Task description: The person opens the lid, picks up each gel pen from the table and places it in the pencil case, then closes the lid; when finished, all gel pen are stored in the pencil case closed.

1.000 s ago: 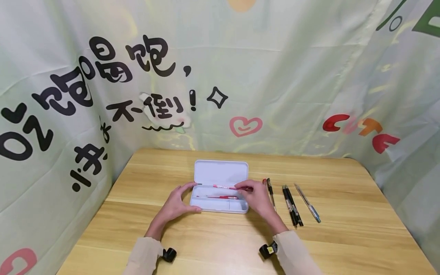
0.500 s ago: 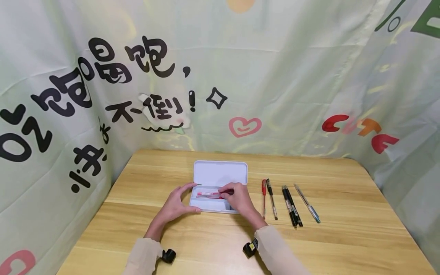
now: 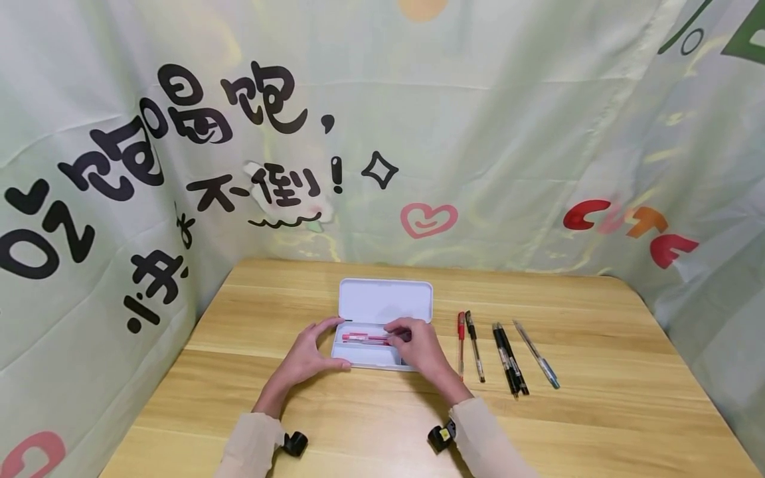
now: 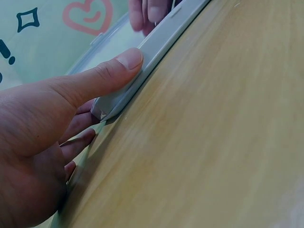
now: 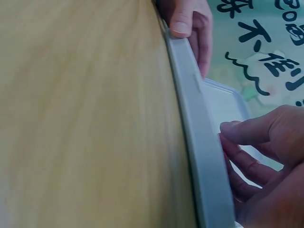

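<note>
Pens (image 3: pixel 361 338) in a pencil case (image 3: pixel 367 356) on the table (image 3: pixel 358 425), other pens (image 3: pixel 505 358) to its right.

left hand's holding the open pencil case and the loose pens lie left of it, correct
The side is wrong: the head view shows the loose pens right of the open pencil case, which the left hand does hold.

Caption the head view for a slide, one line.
Left hand grips an open pencil case, right hand holds a red pen inside it, more pens on the table.

Sleeves (image 3: pixel 251 445) are beige, wrist cams (image 3: pixel 295 444) blk & boxy, R one w/ sm. yellow mark (image 3: pixel 445 435).
</note>
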`<state>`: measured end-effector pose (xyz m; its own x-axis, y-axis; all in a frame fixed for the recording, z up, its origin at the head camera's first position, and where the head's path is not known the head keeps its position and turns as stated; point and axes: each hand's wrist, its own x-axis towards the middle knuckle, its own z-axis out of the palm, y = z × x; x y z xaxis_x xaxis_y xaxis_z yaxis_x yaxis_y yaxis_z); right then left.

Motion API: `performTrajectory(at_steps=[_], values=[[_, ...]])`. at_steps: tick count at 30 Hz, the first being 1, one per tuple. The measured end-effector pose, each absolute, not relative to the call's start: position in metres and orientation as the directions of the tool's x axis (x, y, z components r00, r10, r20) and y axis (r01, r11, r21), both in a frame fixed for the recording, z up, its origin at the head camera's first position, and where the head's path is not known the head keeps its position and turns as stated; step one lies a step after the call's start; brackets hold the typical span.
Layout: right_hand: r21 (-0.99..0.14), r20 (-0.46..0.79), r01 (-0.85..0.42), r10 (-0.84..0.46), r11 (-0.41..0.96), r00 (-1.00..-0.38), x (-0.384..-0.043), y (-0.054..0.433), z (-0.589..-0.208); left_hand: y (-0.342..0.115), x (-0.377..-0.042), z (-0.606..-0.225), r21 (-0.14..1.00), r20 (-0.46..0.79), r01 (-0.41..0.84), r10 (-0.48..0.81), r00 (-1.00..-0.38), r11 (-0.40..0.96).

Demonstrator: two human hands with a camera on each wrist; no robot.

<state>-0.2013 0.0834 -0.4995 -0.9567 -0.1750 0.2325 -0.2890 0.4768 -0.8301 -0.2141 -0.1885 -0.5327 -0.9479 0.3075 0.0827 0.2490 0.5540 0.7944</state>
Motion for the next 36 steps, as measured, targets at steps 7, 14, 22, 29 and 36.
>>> performTrajectory(at_steps=[7, 14, 22, 29, 36], values=[[-0.841, 0.242, -0.269, -0.119, 0.469, -0.963, -0.191, 0.108, -0.484, -0.188, -0.214, -0.532, 0.796, 0.083, 0.250, 0.309, -0.947, 0.552], [-0.840, 0.234, -0.238, -0.070, 0.487, -0.970, -0.180, 0.141, -0.474, -0.190, -0.210, -0.533, 0.803, 0.082, 0.237, 0.293, -0.953, 0.546], [-0.792, 0.298, -0.245, 0.003, 0.559, -0.955, -0.169, 0.190, -0.481, -0.188, -0.211, -0.534, 0.795, 0.097, 0.255, 0.299, -0.949, 0.550], [-0.734, 0.334, -0.191, 0.101, 0.652, -0.937, -0.163, 0.241, -0.479, -0.188, -0.212, -0.533, 0.801, 0.102, 0.261, 0.307, -0.946, 0.539], [-0.713, 0.276, -0.081, 0.172, 0.697, -0.946, -0.158, 0.280, -0.485, -0.189, -0.213, -0.533, 0.795, 0.109, 0.271, 0.311, -0.944, 0.544]])
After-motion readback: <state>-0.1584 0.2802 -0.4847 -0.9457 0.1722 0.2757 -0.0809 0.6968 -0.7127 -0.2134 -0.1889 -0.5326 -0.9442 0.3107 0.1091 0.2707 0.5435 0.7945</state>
